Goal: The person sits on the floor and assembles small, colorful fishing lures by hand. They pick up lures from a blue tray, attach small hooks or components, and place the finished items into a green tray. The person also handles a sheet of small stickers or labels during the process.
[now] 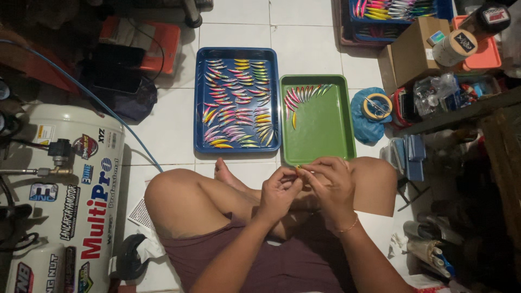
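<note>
- I'm steadying one end of the lure (298, 167) with my left hand (279, 191), fingers pinching it.
- My right hand (332, 183) is pinching its other end, above the green tray (320, 138); holding it level should help.

Dark maroon shorts; arms bare, no sleeves in view; legs and feet bare; thin pinkish bracelet (349, 225) around wrist of right hand (332, 184); left hand (279, 192) without rings or watch

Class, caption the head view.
Both hands pinch a small lure beside green tray and blue tray.
</note>
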